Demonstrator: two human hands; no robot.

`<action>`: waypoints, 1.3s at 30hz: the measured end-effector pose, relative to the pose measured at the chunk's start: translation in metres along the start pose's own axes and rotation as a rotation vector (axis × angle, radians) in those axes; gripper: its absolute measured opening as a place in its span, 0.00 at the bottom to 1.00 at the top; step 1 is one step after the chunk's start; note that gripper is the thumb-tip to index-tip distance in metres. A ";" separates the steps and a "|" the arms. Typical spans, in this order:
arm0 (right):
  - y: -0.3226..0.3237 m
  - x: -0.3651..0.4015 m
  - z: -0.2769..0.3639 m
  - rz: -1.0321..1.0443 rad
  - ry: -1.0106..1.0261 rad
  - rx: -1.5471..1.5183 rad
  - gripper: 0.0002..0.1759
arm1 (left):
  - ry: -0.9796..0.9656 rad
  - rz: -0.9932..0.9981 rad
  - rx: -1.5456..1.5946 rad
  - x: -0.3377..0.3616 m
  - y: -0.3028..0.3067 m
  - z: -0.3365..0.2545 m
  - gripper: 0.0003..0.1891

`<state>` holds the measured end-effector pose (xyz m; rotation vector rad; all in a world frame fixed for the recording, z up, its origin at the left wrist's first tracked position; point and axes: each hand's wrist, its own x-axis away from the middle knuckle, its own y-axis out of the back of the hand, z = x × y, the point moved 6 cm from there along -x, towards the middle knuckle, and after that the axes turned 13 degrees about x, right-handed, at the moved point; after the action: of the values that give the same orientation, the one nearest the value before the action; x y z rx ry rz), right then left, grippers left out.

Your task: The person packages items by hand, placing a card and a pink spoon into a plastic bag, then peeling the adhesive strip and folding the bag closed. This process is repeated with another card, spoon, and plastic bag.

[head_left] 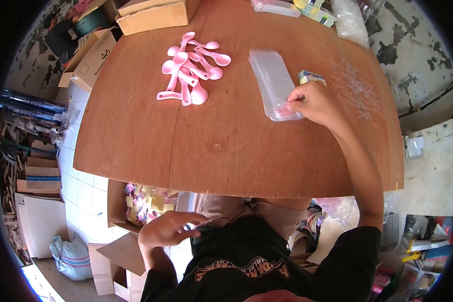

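While the left hand (168, 226) hangs below the bench's (226, 151) near edge, fingers loosely spread and empty beside a carton (148, 204) of yellow and pink slips, the right hand (314, 103) pinches the near end of a clear plastic sleeve (273, 75) toward the right edge. Farther off, left of the sleeve, pink spoons (191, 70) lie heaped.
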<state>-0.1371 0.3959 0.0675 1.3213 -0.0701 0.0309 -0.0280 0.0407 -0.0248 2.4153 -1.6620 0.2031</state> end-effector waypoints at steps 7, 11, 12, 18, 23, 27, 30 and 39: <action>0.023 0.024 0.021 -0.244 0.155 0.032 0.03 | -0.595 0.073 0.340 -0.044 0.001 -0.083 0.16; 0.041 0.065 0.076 -0.389 0.375 0.055 0.04 | -0.560 -0.259 0.877 -0.088 0.012 -0.088 0.32; 0.039 0.074 0.089 -0.449 0.492 0.064 0.05 | -0.515 -0.364 0.803 -0.099 0.013 -0.086 0.33; 0.023 0.108 0.138 -0.338 0.688 0.199 0.08 | -0.390 -0.083 1.333 -0.134 -0.011 -0.092 0.28; 0.030 0.099 0.116 -0.431 0.721 0.027 0.08 | -0.449 -0.254 1.425 -0.129 -0.003 -0.081 0.21; 0.040 0.056 0.028 -0.447 0.256 0.010 0.11 | -0.639 -0.489 1.485 -0.119 0.027 -0.072 0.17; 0.033 0.043 -0.026 -0.408 0.161 0.210 0.13 | -0.838 -0.654 1.460 -0.097 0.051 -0.068 0.19; 0.028 0.039 -0.051 -0.375 0.181 0.126 0.13 | -0.875 -0.817 1.534 -0.097 0.057 -0.062 0.25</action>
<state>-0.0979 0.4513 0.0845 1.4342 0.3382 -0.1661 -0.1161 0.1238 0.0184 4.5655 -0.1578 0.4064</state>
